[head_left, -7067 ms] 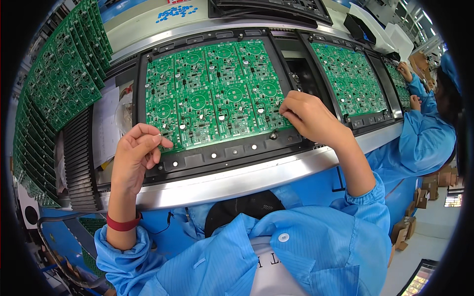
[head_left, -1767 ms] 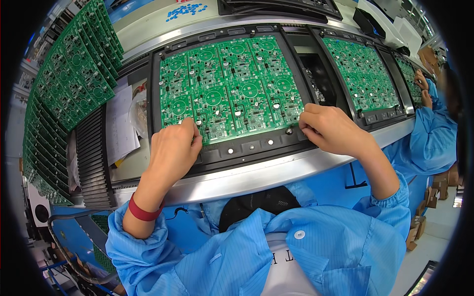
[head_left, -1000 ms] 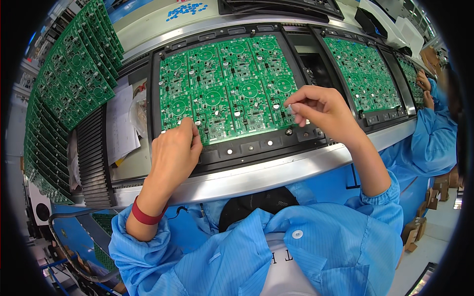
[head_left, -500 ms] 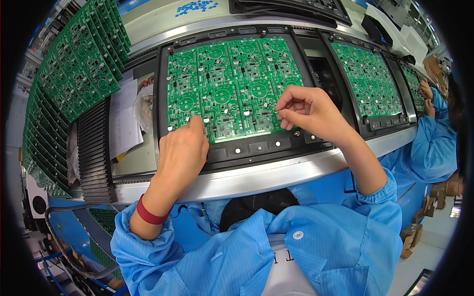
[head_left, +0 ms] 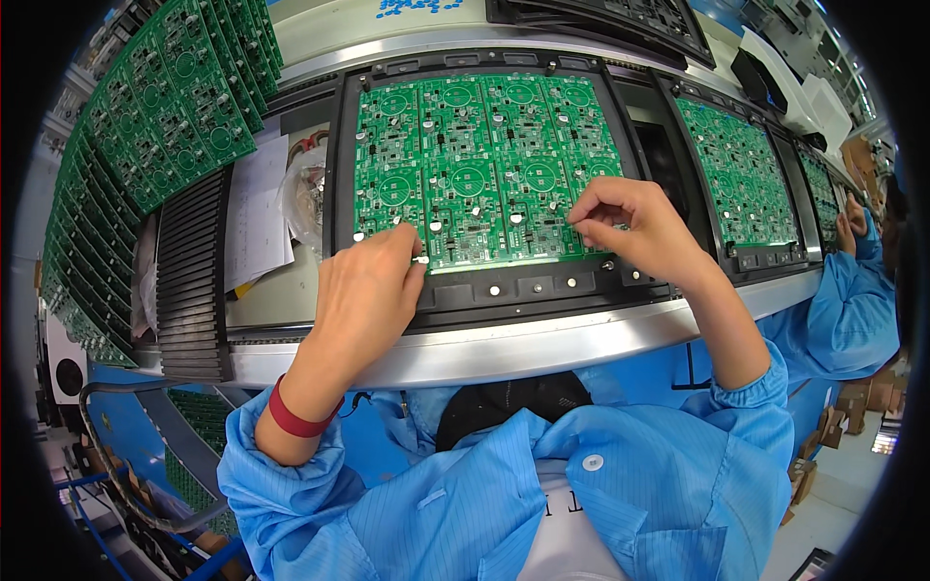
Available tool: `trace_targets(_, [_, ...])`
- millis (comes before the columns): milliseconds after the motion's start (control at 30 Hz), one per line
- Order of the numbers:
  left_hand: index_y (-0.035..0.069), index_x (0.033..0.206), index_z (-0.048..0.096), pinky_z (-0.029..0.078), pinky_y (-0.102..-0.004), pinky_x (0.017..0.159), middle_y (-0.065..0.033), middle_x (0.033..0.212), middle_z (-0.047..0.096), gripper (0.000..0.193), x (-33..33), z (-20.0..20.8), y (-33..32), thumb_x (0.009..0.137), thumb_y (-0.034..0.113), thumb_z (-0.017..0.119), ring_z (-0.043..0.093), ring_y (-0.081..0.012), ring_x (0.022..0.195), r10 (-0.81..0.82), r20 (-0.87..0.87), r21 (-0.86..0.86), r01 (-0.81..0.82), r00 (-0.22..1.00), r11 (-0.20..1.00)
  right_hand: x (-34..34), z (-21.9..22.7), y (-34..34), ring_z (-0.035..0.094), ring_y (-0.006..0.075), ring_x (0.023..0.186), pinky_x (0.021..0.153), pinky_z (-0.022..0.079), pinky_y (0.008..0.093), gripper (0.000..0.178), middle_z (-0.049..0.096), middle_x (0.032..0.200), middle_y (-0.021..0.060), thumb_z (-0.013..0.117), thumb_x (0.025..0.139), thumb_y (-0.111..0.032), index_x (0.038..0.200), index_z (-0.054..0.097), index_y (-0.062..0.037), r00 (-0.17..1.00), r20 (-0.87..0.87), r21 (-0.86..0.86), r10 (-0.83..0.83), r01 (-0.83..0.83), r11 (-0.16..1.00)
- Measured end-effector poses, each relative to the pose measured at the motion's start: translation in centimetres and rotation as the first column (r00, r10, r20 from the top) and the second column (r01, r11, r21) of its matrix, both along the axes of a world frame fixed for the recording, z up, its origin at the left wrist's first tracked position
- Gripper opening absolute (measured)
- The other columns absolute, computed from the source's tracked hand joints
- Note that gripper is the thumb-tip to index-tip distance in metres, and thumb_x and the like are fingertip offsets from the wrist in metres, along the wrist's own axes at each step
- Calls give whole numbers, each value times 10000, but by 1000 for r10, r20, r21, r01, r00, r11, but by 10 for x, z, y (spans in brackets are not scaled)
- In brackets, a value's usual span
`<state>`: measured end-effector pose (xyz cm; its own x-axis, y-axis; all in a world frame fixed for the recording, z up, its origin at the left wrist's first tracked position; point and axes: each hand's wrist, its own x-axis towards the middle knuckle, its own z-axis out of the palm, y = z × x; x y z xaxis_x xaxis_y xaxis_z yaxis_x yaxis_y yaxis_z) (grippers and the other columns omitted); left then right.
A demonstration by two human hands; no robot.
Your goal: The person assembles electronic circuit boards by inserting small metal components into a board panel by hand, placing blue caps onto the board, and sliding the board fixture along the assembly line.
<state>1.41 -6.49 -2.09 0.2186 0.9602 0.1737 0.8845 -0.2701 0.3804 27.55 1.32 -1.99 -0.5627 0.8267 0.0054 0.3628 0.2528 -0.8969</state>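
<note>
1. Green circuit board lies in a black frame, 12 o'clock from the blue jacket.
2. Left hand: curled over the board's 7 o'clock corner, grip unclear.
3. Right hand: 4 o'clock side, fingertips nearly pinched, can't tell on what.

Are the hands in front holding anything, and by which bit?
I can't tell. The left hand and right hand are at the green circuit board, but anything pinched in either is too small or hidden to see.
</note>
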Motion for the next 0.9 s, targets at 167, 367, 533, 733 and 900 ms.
trace_targets(167, [13, 709, 443, 374, -371, 446, -116, 593, 507, 94, -1, -7, 2, 712, 29, 536, 469, -302, 464, -37, -89, 5, 37, 995, 999, -9, 13, -4, 522, 153, 606, 576, 420, 264, 97, 577, 677, 52, 559, 680, 50, 750, 566, -17, 960, 281, 211, 12, -74, 975])
trace_targets(367, [14, 695, 439, 365, -368, 438, -116, 585, 499, 90, 0, -8, 5, 710, 23, 527, 449, -296, 449, -69, -116, 39, 74, 991, 997, -5, -1, 2, 499, 205, 698, 681, 398, 301, 83, 571, 722, 57, 574, 689, 18, 745, 559, -40, 931, 361, 534, 62, -261, 804])
trace_targets(533, [12, 698, 445, 369, -342, 448, -101, 572, 486, 77, 1, -8, 6, 701, 2, 522, 435, -265, 449, -55, -105, 50, 60, 993, 997, -6, -2, 4, 451, 223, 798, 757, 356, 327, 103, 531, 782, 44, 576, 707, 18, 772, 544, -55, 888, 445, 440, 115, -329, 836])
trace_targets(733, [2, 737, 476, 372, -285, 470, -58, 581, 489, 58, 1, 0, 11, 718, -15, 528, 432, -169, 473, -55, 444, -149, 134, 895, 980, -8, -2, 6, 445, 225, 793, 762, 350, 335, 105, 526, 793, 53, 563, 714, 23, 778, 535, -55, 887, 439, 445, 142, -352, 824])
trace_targets(900, [4, 768, 505, 376, -227, 482, -32, 608, 510, 43, 9, 4, 17, 744, -16, 534, 433, -100, 507, 98, 677, -356, 208, 730, 911, -9, -5, 6, 452, 227, 785, 756, 354, 334, 96, 530, 781, 59, 555, 718, 23, 769, 535, -55, 894, 422, 464, 148, -354, 812])
